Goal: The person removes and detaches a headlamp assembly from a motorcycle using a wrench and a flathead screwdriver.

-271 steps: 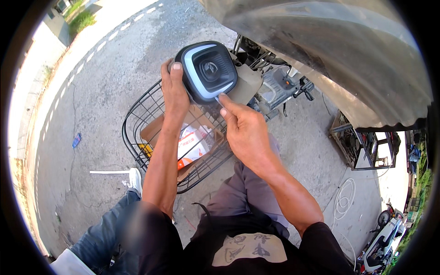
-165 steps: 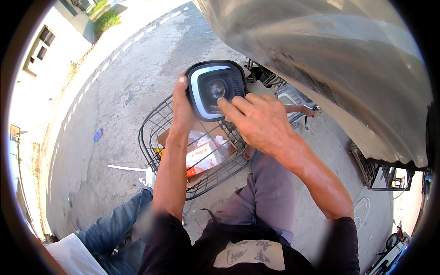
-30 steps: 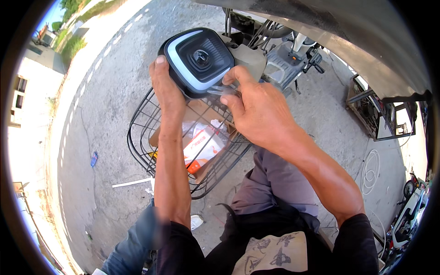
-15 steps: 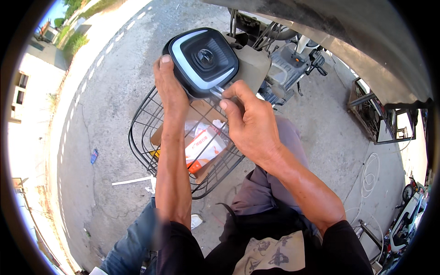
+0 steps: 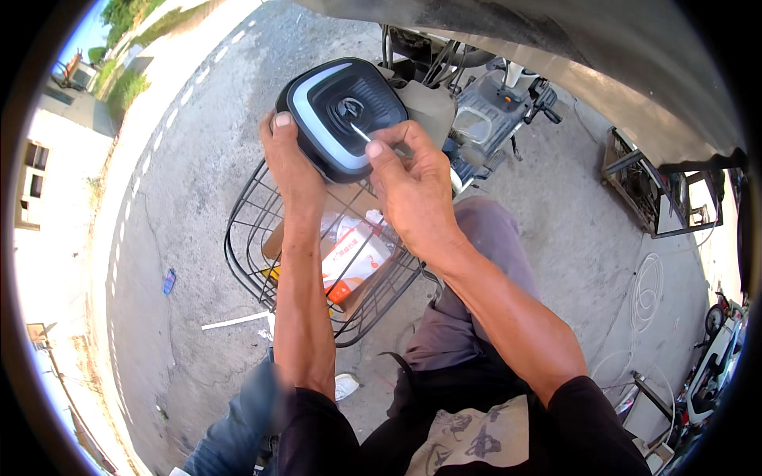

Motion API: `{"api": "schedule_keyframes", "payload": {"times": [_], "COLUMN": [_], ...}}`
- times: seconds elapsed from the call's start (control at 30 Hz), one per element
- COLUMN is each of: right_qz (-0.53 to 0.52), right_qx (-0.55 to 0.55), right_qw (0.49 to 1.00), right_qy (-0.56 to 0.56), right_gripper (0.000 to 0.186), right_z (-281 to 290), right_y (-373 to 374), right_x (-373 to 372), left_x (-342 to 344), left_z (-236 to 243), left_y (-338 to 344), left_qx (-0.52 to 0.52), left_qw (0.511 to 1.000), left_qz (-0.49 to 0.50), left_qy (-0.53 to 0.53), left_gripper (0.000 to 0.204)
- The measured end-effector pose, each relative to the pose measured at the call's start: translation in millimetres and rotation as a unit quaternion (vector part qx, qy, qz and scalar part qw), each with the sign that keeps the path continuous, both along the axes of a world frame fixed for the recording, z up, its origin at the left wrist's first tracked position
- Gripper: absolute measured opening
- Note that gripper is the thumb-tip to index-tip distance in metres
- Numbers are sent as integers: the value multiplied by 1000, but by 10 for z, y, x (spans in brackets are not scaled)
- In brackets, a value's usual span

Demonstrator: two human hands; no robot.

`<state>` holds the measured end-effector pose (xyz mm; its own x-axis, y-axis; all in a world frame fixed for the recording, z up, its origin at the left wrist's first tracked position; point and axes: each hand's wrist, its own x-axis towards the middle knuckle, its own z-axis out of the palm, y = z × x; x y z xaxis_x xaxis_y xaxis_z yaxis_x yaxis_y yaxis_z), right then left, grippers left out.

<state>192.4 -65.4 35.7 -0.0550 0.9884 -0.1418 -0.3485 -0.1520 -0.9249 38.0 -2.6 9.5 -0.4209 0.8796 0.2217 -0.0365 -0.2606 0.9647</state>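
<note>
My left hand [image 5: 294, 163] grips the left side of a black rounded-square headlight [image 5: 373, 97] with a pale rim band, its thumb on the casing edge and its other fingers partly hidden. The lamp's lens side faces up. Between the thumb and forefinger of my right hand [image 5: 417, 182] is a thin, pale, pointed sliver [image 5: 360, 132], too small to name. Its tip lies over the lens near the round centre; whether it touches, I cannot tell. Under my forearms is a black wire basket [image 5: 238, 258], holding a white and orange box [image 5: 357, 262] and clear plastic wrapping.
Beside the headlight is a grey body panel [image 5: 429, 107] with cables above it. A scooter [image 5: 484, 115] stands beyond. A metal frame [image 5: 635, 186] and a coiled white hose [image 5: 647, 289] are at right. Another person's jeans leg [image 5: 234, 420] is at lower left.
My right hand has moved up and left, bringing the pale sliver from the headlight's lower corner to over its centre. The headlight has shifted slightly left and down in view, still in my left hand.
</note>
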Motion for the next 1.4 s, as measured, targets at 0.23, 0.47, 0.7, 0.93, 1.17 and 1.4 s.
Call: {"api": "schedule_keyframes", "payload": {"times": [0.23,0.47,0.7,0.93,1.17,1.4], "right_qz": [20,49,51,85,151,123], "right_qx": [167,191,228,238,217,121], "right_qw": [952,912,879,848,808,904], "right_qy": [-255,-360,-416,-466,-527,-391], "right_gripper": [17,24,22,19,20,24], "right_z": [-43,102,285,349,426,245], "right_y": [-195,-149,-117,-49,34,6], "right_x": [433,501,572,582,543,447], "left_x": [-131,-97,14,109,-28,-97], "left_z": [-49,-130,82,71,28,-23], "left_y": [84,112,-48,-122,-121,-31], "left_qx": [3,54,40,36,40,55], "left_qw": [1000,997,997,985,985,988], "left_qz": [-14,8,20,80,10,23], "left_qy": [1,45,63,151,170,145], "left_gripper": [47,57,74,76,77,76]}}
